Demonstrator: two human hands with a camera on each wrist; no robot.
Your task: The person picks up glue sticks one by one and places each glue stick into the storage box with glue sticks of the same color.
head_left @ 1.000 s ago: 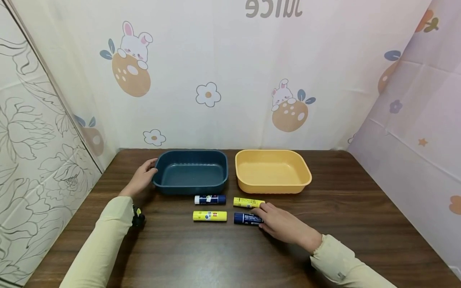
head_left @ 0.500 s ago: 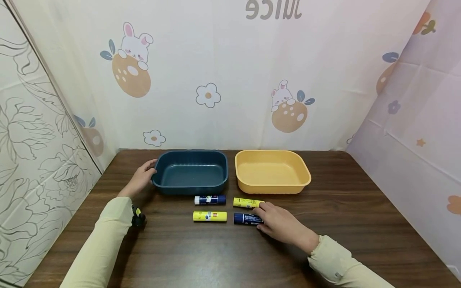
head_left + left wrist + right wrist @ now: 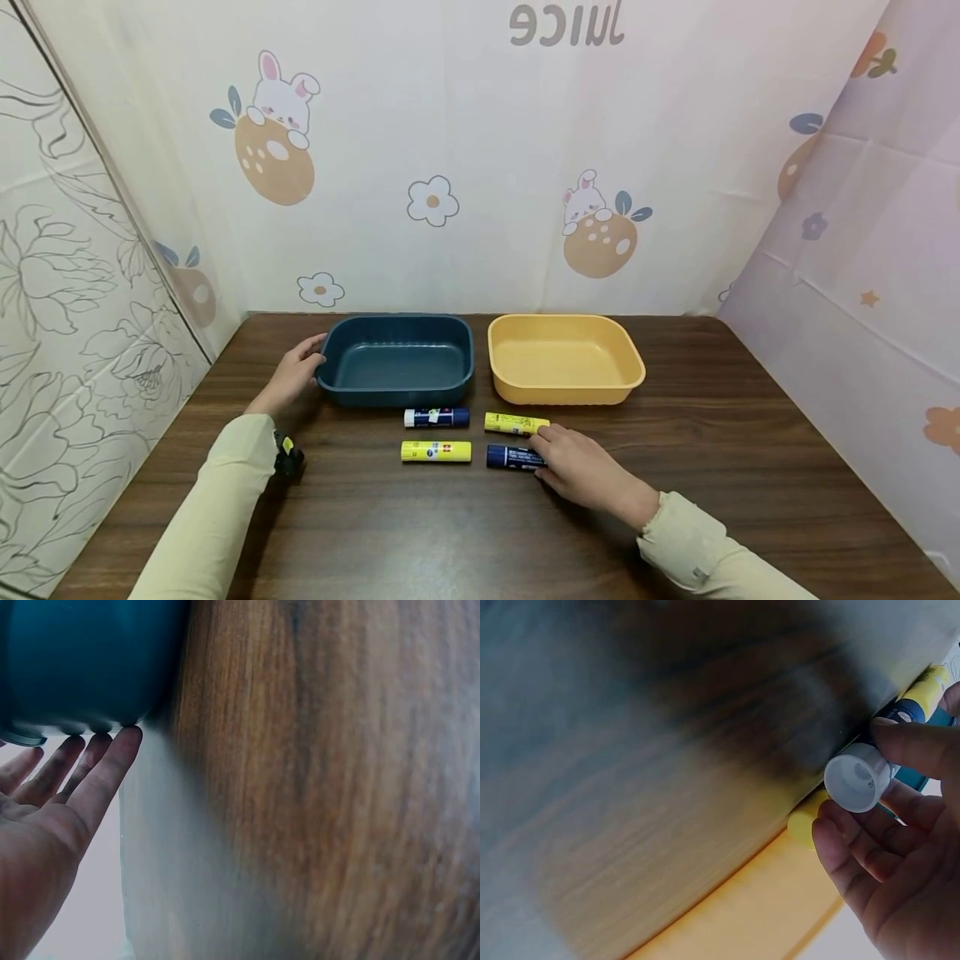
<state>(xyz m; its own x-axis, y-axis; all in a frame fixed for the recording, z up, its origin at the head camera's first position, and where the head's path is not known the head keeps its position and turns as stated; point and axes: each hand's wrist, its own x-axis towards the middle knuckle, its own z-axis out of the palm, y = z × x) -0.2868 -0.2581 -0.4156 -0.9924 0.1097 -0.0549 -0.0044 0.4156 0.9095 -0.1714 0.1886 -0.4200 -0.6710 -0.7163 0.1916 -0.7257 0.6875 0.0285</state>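
My left hand (image 3: 291, 377) touches the left end of the dark blue tray (image 3: 397, 398); in the left wrist view the fingertips of that hand (image 3: 60, 802) meet the tray's side (image 3: 90, 667). My right hand (image 3: 588, 471) pinches the right end of a dark blue glue stick (image 3: 510, 457). Its white end (image 3: 857, 778) shows between thumb and fingers in the right wrist view. Just behind lies a yellow glue stick (image 3: 513, 423), close to the fingers. To the left lie a blue glue stick with a white end (image 3: 437, 417) and another yellow one (image 3: 437, 452).
A yellow tray (image 3: 567, 395) stands right of the dark blue tray, a narrow gap between them. Both are near the back edge of the brown table (image 3: 420, 533). Printed curtains (image 3: 480, 125) hang behind and at the right; a flower-patterned panel (image 3: 67, 275) stands at the left.
The head view has shifted slightly. My right hand has moved slightly on the dark blue glue stick, which stays in place; my left hand stays at the tray.
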